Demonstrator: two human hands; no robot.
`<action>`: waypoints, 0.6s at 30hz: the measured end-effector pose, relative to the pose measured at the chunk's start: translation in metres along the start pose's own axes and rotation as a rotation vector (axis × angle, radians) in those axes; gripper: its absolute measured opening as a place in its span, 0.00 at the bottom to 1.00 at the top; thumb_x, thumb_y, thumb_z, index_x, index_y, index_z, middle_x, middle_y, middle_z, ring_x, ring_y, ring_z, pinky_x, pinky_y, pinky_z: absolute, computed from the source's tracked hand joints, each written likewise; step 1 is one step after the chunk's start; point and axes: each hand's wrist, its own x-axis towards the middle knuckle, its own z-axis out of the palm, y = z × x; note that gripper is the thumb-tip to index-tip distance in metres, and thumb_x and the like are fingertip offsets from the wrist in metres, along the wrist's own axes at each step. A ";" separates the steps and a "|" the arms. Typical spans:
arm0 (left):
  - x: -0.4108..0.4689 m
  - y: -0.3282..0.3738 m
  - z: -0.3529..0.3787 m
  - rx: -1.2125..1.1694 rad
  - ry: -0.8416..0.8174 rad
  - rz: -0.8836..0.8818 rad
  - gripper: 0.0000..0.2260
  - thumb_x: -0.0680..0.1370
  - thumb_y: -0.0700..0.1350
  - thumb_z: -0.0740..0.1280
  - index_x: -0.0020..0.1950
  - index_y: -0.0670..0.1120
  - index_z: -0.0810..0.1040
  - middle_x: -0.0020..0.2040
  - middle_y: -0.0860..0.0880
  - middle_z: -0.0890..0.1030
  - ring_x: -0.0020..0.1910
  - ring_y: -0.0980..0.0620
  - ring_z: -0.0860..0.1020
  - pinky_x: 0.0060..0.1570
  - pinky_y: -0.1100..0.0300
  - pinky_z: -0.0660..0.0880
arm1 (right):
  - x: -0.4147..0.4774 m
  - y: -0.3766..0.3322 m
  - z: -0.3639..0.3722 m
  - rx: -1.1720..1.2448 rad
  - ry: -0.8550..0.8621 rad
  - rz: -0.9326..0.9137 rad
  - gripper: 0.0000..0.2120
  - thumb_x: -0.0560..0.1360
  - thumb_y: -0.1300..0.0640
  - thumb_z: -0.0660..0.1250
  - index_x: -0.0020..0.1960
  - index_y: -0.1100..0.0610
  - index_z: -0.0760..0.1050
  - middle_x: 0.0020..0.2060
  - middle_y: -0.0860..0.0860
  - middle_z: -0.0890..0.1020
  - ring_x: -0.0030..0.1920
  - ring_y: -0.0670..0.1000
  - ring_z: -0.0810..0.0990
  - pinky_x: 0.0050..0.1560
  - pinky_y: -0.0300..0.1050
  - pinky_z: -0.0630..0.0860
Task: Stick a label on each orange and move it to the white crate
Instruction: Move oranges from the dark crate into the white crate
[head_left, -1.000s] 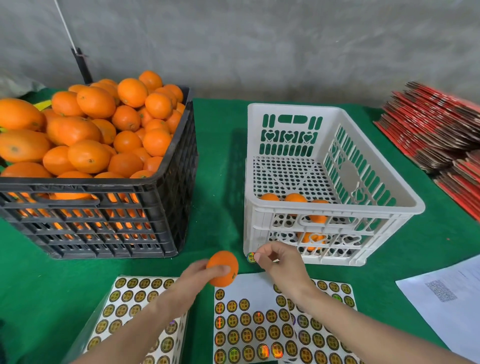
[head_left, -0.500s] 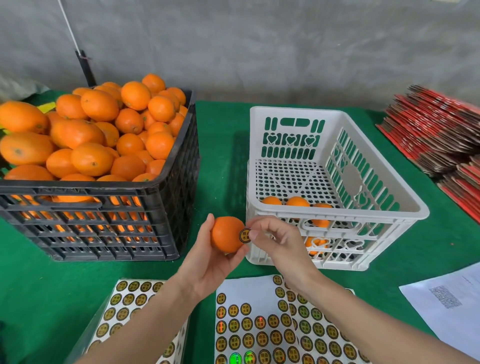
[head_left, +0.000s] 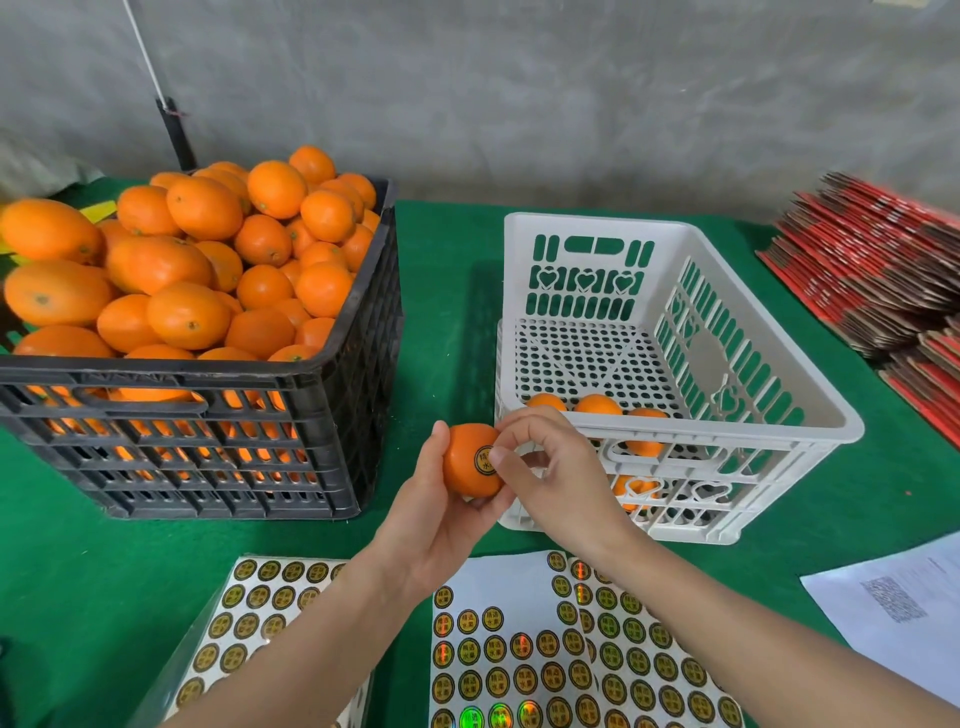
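Your white crate (head_left: 727, 434), centre right, is smooth plastic; your black crate (head_left: 156, 371) is duller plastic; the green cloth (head_left: 447, 291) looks matt, the sticker sheets (head_left: 519, 670) glossy.

Green worktop (head_left: 447, 270) carried black crate (head_left: 208, 441) left, white crate (head_left: 779, 447) right, label sheets (head_left: 519, 665) near, paper (head_left: 893, 613) near right, red card stack (head_left: 872, 270) far right

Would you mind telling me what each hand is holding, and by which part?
The left hand cups the orange from beneath, thumb on its left side. The right hand holds nothing; a fingertip presses the label.
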 end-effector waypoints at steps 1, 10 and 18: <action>-0.001 -0.001 0.001 -0.009 -0.005 0.003 0.27 0.75 0.57 0.64 0.64 0.38 0.71 0.51 0.37 0.83 0.47 0.45 0.84 0.38 0.56 0.81 | -0.001 0.000 0.001 -0.020 0.015 -0.020 0.06 0.75 0.63 0.66 0.42 0.55 0.75 0.50 0.47 0.75 0.52 0.42 0.74 0.52 0.39 0.75; -0.005 -0.004 0.012 -0.015 -0.011 0.047 0.23 0.80 0.57 0.59 0.62 0.38 0.73 0.53 0.38 0.83 0.50 0.45 0.83 0.49 0.53 0.81 | -0.007 -0.001 0.010 0.057 0.170 -0.038 0.09 0.75 0.63 0.66 0.43 0.50 0.72 0.51 0.44 0.77 0.53 0.43 0.75 0.55 0.45 0.74; -0.009 0.014 0.023 0.092 -0.059 0.142 0.29 0.71 0.58 0.64 0.65 0.39 0.71 0.55 0.37 0.82 0.50 0.44 0.83 0.42 0.56 0.81 | 0.014 -0.023 -0.023 0.096 -0.213 -0.013 0.30 0.67 0.45 0.72 0.65 0.39 0.64 0.62 0.45 0.74 0.60 0.43 0.74 0.57 0.38 0.75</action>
